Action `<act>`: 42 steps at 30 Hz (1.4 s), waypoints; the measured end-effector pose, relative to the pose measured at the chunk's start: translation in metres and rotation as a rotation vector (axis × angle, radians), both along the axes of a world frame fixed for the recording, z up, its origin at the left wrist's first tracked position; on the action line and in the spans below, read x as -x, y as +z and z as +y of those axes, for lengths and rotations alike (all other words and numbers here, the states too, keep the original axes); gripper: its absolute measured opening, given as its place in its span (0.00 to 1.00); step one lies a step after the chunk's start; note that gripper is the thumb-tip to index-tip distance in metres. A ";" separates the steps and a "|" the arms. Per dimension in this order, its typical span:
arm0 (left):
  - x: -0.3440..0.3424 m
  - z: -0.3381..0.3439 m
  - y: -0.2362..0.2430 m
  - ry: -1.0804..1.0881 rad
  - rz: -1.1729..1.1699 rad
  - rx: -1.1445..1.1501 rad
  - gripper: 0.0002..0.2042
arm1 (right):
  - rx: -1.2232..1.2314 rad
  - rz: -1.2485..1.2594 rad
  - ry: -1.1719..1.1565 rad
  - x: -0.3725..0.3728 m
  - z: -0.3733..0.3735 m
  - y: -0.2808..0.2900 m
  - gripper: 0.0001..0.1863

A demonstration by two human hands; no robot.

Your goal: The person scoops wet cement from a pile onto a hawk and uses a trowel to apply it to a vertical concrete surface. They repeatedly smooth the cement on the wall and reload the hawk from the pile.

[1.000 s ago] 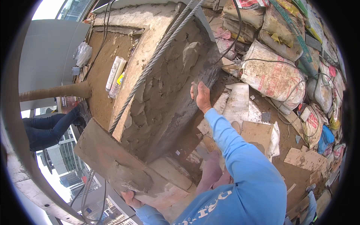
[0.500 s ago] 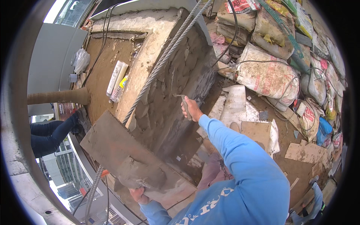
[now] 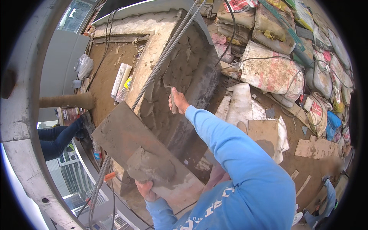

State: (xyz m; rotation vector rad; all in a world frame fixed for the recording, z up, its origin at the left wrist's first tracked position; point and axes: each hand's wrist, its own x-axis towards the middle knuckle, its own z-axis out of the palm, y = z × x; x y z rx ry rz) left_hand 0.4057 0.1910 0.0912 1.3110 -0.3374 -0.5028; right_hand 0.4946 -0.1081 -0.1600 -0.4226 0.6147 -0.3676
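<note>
My left hand (image 3: 147,190) grips the near edge of a flat rectangular mortar board (image 3: 120,126), tilted across the view. A heap of wet grey mortar (image 3: 143,165) lies on the board close to that hand. My right hand (image 3: 179,101) is closed round the handle of a trowel (image 3: 174,105); little of its blade can be made out. The trowel is over a low wall (image 3: 188,61) whose face carries rough, uneven mortar. Whether the blade touches the wall I cannot tell.
A twisted steel cable (image 3: 155,74) runs diagonally past the wall and board. Filled sacks (image 3: 272,73) are piled at right, with cardboard pieces (image 3: 314,147) on the floor. Rolls (image 3: 120,80) and a plastic bottle (image 3: 123,91) lie left. Other people's legs (image 3: 63,134) show at left and lower right.
My right hand and the trowel have moved left and slightly up along the wall. The board stays in my left hand, shifted a little rightward in view.
</note>
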 end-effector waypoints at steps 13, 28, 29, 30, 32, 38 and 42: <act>0.018 -0.062 0.032 -0.297 0.161 0.020 0.31 | 0.384 0.277 0.398 0.173 0.016 0.053 0.15; 0.032 -0.209 0.050 -0.635 0.128 0.225 0.30 | 0.764 0.270 0.146 0.419 -0.010 0.314 0.14; 0.038 -0.217 0.055 -0.663 0.135 0.238 0.31 | 0.712 0.235 0.172 0.425 -0.005 0.315 0.14; 0.044 -0.225 0.060 -0.690 0.142 0.252 0.32 | 0.661 0.199 0.199 0.430 -0.004 0.317 0.15; 0.054 -0.240 0.066 -0.743 0.142 0.265 0.33 | 0.536 0.180 0.186 0.431 -0.006 0.318 0.14; 0.081 -0.273 0.057 -0.827 -0.168 0.127 0.34 | 0.423 0.139 0.244 0.416 -0.016 0.282 0.14; 0.087 -0.275 0.047 -0.755 -0.688 0.010 0.36 | 0.286 0.018 0.239 0.400 -0.019 0.260 0.14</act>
